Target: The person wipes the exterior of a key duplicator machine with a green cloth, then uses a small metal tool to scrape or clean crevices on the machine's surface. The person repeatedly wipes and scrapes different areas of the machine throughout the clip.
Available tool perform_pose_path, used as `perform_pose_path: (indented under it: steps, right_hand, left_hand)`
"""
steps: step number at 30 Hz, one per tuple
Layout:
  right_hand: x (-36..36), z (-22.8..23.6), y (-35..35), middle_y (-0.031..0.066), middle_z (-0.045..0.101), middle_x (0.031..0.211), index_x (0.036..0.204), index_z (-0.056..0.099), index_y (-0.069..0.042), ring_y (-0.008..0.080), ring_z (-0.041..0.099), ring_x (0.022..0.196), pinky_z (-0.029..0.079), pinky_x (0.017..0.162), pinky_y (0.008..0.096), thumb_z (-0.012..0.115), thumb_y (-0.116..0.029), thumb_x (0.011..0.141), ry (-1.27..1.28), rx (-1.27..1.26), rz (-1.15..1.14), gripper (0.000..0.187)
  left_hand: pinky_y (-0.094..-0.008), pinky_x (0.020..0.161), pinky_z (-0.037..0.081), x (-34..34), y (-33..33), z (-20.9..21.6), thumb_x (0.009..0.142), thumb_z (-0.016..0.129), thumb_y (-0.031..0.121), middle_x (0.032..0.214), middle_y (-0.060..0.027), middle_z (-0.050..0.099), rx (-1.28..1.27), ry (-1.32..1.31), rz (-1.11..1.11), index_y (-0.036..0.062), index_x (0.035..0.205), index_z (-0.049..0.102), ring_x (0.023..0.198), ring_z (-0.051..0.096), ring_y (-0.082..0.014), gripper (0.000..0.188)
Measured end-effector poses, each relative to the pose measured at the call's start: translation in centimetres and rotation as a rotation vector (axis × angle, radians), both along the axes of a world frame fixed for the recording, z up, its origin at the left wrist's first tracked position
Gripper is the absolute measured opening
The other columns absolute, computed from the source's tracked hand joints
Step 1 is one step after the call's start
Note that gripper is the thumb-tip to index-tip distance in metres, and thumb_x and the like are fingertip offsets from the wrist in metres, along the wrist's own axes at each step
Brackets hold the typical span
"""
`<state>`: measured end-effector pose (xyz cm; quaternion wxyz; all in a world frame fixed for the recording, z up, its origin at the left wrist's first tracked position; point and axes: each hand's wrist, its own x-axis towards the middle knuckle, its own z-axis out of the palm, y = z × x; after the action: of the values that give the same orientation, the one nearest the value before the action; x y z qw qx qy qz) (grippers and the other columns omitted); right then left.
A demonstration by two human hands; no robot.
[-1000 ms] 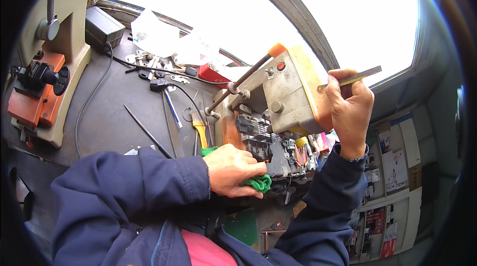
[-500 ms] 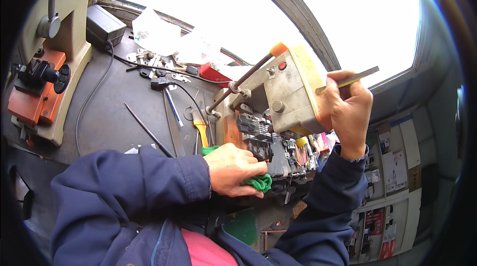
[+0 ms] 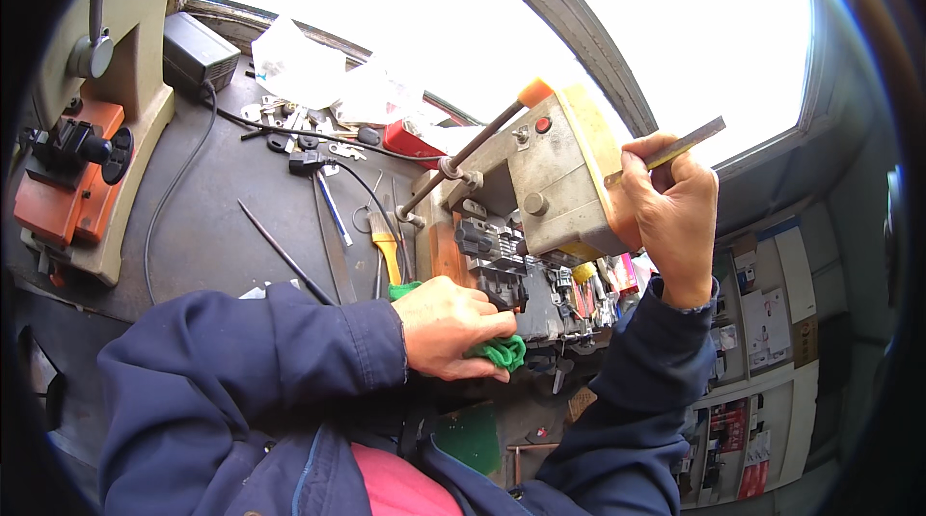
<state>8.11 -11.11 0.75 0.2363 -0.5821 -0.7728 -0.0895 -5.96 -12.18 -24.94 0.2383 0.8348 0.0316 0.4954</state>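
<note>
My left hand [image 3: 451,328] is closed round a bunched green cloth [image 3: 500,353] at the front of a key-cutting machine [image 3: 564,183]. Part of the cloth also shows behind the wrist. Just beyond those fingers are the machine's dark metal clamps [image 3: 490,241]. Up on the right, my right hand [image 3: 675,212] pinches a narrow flat metal strip [image 3: 696,138]. One end of the strip is at the edge of the machine's orange-yellow side, while the other points up and right. Whether strip and housing touch, I cannot tell.
A second, orange-and-beige machine [image 3: 72,174] stands far left. On the dark bench [image 3: 217,236] lie loose keys [image 3: 289,121], a yellow-handled brush [image 3: 387,248], a thin dark rod [image 3: 282,251] and cables. A grey power box [image 3: 200,51] sits near the window. Shelves [image 3: 762,371] hang at right.
The outer end of the metal strip has tilted slightly upward in my right hand. My left hand keeps its hold on the green cloth. The whole view has shifted a little.
</note>
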Motion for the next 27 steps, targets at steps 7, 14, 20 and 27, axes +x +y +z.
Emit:
perform_pose_path:
  steps: [7,14,20,27]
  right_hand:
    - [0.40,0.08,0.18,0.0028,0.075,0.087,0.105,0.075,0.004,0.0062,0.071,0.081,0.056,0.075,0.0238,0.073,-0.002,0.103,-0.011,-0.003,-0.007,0.007]
    - [0.59,0.12,0.19,0.0031,0.076,0.088,0.106,0.075,0.004,0.0056,0.070,0.081,0.056,0.074,0.0238,0.073,-0.002,0.104,0.065,-0.039,0.051,0.007]
    - [0.75,-0.09,0.28,0.0048,0.075,0.080,0.102,0.078,0.002,0.0084,0.066,0.072,0.054,0.068,0.0291,0.076,-0.007,0.099,0.053,0.005,0.061,0.010]
    - [0.85,0.07,0.49,0.0026,0.076,0.088,0.106,0.075,0.004,0.0045,0.069,0.080,0.054,0.072,0.0225,0.074,-0.003,0.104,-0.092,0.013,0.008,0.008]
  left_hand:
    - [-0.0432,0.064,0.056,0.05,0.00,-0.04,0.091,0.086,0.047,0.082,-0.0075,0.066,-0.002,-0.014,0.024,0.0101,0.099,0.065,0.078,0.070,-0.0301,0.044]
    - [-0.0435,0.064,0.056,0.07,-0.01,-0.05,0.090,0.088,0.046,0.082,-0.0075,0.066,-0.002,-0.031,0.009,0.0099,0.099,0.064,0.078,0.070,-0.0303,0.044]
    - [-0.0436,0.064,0.055,0.09,0.04,-0.06,0.089,0.088,0.046,0.082,-0.0073,0.066,0.002,-0.047,0.002,0.0100,0.099,0.065,0.078,0.070,-0.0302,0.044]
    - [-0.0462,0.068,0.059,-0.02,0.08,-0.15,0.090,0.085,0.049,0.085,-0.0108,0.070,-0.014,0.029,-0.014,0.0090,0.110,0.066,0.082,0.073,-0.0337,0.048]
